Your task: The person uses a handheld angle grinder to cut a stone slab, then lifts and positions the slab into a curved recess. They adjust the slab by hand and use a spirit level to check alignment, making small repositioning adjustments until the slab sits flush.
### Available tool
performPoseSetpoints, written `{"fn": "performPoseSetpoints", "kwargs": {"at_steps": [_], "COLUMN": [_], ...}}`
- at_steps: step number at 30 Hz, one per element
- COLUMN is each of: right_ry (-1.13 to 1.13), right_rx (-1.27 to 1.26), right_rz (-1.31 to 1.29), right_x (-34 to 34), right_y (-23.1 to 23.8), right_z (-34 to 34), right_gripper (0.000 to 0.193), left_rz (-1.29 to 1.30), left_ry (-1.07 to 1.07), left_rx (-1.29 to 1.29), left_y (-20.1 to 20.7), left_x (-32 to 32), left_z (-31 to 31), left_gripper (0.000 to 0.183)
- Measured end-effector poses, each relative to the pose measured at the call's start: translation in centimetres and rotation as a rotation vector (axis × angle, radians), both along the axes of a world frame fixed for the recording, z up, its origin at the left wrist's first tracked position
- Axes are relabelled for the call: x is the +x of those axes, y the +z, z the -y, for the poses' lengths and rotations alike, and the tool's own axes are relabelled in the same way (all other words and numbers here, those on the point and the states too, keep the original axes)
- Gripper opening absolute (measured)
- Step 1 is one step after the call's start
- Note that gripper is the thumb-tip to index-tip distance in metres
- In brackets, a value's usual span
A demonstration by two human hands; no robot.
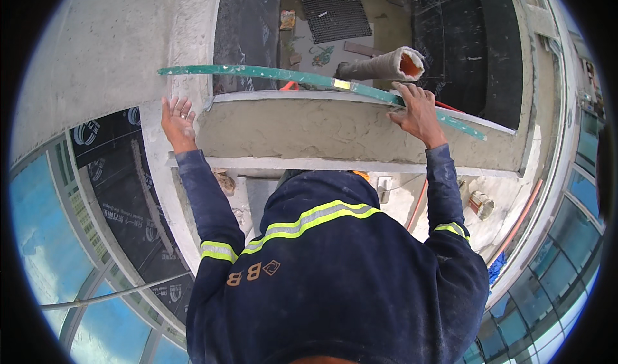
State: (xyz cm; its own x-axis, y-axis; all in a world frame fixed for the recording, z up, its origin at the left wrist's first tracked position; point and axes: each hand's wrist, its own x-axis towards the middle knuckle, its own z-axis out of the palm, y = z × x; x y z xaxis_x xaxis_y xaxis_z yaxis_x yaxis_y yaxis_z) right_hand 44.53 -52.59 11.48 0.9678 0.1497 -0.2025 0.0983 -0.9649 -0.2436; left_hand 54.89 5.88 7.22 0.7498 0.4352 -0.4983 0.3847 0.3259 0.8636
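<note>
A long green spirit level [270,74] with a yellow vial window lies across the far side of a low wall. My right hand [418,114] is closed around the level right of its middle, thumb on the near side and fingers over the top. My left hand [180,123] is raised below the level's left part, apart from it, fingers spread and palm showing, with a ring on one finger. Wet grey mortar [309,131] covers the wall top between my arms. A pale straight strip [257,96] edges the mortar's far side, and another runs along its near side.
Beyond the wall is a dark-lined pit holding a wrapped pipe [380,66], a black mesh mat [337,16] and scraps. A can [481,204] lies at the near right, by a long reddish pole [515,222]. Glass panels curve along both sides.
</note>
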Motion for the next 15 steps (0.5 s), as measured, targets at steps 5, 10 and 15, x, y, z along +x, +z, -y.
{"fn": "performPoseSetpoints", "kwargs": {"at_steps": [5, 10, 15], "right_ry": [-0.053, -0.073, -0.005], "right_rx": [0.132, 0.473, 0.183], "right_rz": [0.357, 0.2, -0.561], "right_x": [-1.0, -4.5, -11.7], "right_y": [2.0, 3.5, -1.3], "right_z": [-1.0, -3.2, -5.0], "right_gripper": [0.069, 0.018, 0.036], "left_rz": [0.102, 0.125, 0.093], "left_ry": [0.182, 0.229, 0.034], "left_rx": [0.118, 0.175, 0.13], "left_y": [1.4, 1.7, 2.1], "left_x": [-6.1, -12.6, -18.2], "left_z": [0.2, 3.0, 7.3], "left_gripper": [0.067, 0.032, 0.034]}}
